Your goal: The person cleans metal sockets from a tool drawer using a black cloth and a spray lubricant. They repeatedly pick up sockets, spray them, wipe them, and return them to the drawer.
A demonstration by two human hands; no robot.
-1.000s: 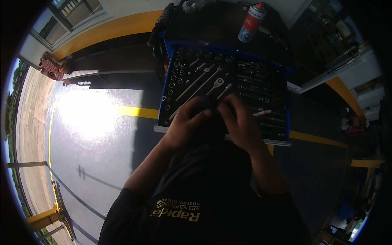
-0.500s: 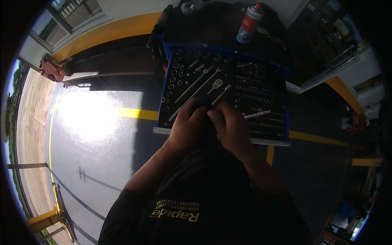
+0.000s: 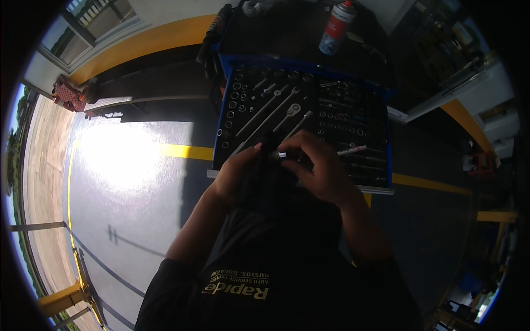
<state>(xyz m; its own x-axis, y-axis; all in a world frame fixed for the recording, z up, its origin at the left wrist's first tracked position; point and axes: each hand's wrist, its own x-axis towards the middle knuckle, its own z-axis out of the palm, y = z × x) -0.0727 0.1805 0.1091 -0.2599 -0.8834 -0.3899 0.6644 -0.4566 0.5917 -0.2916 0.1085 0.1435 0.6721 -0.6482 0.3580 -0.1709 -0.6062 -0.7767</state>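
My right hand (image 3: 320,168) pinches a small shiny metal socket (image 3: 281,155) between thumb and fingers. Beside it my left hand (image 3: 236,170) is closed around something dark that I cannot make out; its shape melts into the shadow and my dark shirt. Both hands are over the front edge of a pulled-out tool drawer (image 3: 218,144). Just beyond them in its black insert lie a ratchet (image 3: 293,110), an extension bar (image 3: 298,126) and a long wrench (image 3: 295,91). A row of sockets (image 3: 232,105) runs along the left side.
A spray can (image 3: 335,30) with a red cap stands on the dark top of the blue tool cabinet (image 3: 265,59). A white marker-like stick (image 3: 351,150) lies at the drawer's right. Yellow lines (image 3: 187,152) cross the grey floor, with strong sun glare at left.
My hands have moved slightly apart and nearer to me. The socket now shows between them in my right fingers; before, the hands hid it.
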